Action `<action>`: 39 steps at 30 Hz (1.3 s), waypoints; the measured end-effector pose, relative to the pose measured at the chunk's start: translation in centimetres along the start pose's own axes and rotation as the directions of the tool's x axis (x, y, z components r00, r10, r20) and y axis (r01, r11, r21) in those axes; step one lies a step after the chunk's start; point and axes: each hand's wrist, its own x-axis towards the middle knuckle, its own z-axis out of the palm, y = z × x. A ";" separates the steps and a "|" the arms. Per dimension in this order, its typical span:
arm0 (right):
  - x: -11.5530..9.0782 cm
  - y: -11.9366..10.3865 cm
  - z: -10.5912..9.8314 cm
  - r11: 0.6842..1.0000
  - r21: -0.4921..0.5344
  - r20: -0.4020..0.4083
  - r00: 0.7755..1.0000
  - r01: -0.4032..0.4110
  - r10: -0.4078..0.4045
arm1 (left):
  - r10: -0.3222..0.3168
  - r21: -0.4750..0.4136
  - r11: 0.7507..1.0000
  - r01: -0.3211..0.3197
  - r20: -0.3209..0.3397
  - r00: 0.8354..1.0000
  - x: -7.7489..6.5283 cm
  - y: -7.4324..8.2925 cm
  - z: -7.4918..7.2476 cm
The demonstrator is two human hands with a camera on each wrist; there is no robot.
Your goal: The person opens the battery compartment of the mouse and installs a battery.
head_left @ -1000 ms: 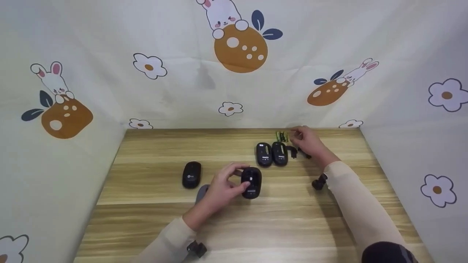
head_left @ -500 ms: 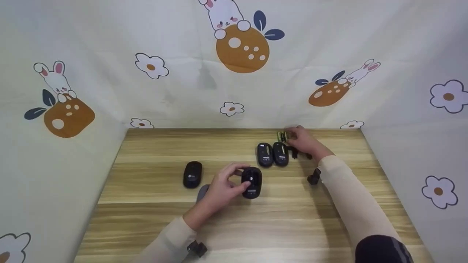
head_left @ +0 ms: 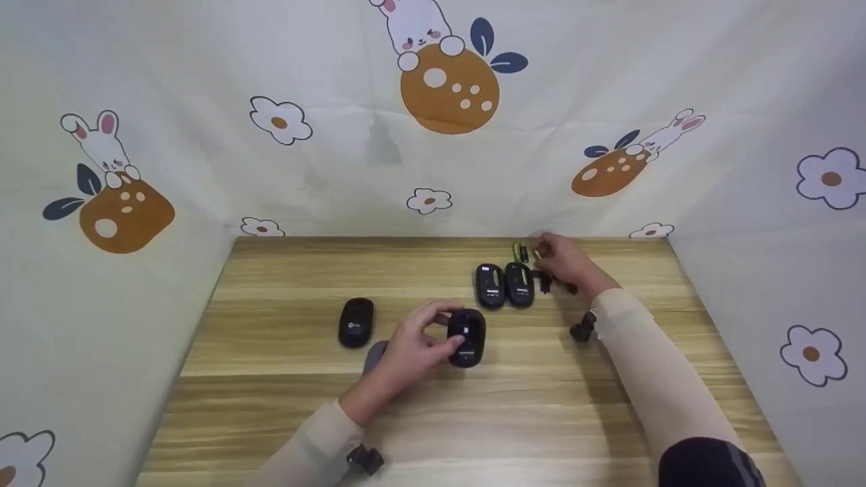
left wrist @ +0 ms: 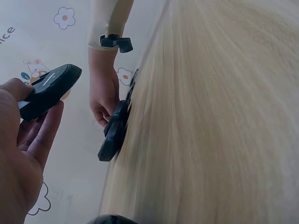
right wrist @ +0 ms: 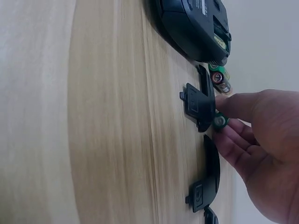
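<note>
My left hand (head_left: 413, 346) holds a black computer mouse (head_left: 467, 355) between thumb and fingers, underside up and above the table; the left wrist view shows the mouse (left wrist: 51, 88) tilted. At the back right, my right hand (head_left: 567, 260) pinches a green battery (right wrist: 220, 121) between thumb and fingers. Beside it lie more batteries (head_left: 520, 253), close to the wall. Two upturned black mice, one left (head_left: 489, 287) and one right (head_left: 519, 285), sit side by side in front of them, each showing a battery in its slot.
Black battery covers lie under and beside my right hand, one cover (right wrist: 198, 102) near the mice and another cover (right wrist: 204, 189) farther along. A black mouse (head_left: 356, 323) rests at the left. A grey mouse (head_left: 374, 357) is partly hidden behind my left wrist. Patterned cloth (head_left: 338, 169) borders the table.
My right hand has moved left to the batteries, taken one between its fingers and drawn it slightly right, away from the others. The left hand keeps its mouse in the same place.
</note>
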 end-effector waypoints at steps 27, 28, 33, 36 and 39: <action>-3.5 -2.3 -0.2 0.970 0.220 -0.157 0.985 0.103 -0.069 | -0.029 -0.004 1.000 0.029 -0.003 1.000 0.3 0.3 0.2; -3.8 -2.6 -0.1 0.967 0.228 -0.163 0.984 0.113 -0.076 | -0.026 -0.005 1.000 0.026 -0.003 1.000 0.3 0.3 0.2; -5.3 -4.0 0.5 0.945 0.287 -0.182 0.977 0.156 -0.106 | -0.011 -0.017 1.000 0.011 -0.001 1.000 0.4 0.4 0.1; -6.3 -4.9 0.9 0.926 0.333 -0.188 0.975 0.176 -0.117 | -0.012 -0.035 0.999 0.012 0.005 1.000 0.5 0.4 0.1; -7.3 -5.9 1.1 0.910 0.367 -0.192 0.973 0.196 -0.132 | -0.017 -0.046 0.999 0.018 0.006 1.000 0.5 0.4 0.1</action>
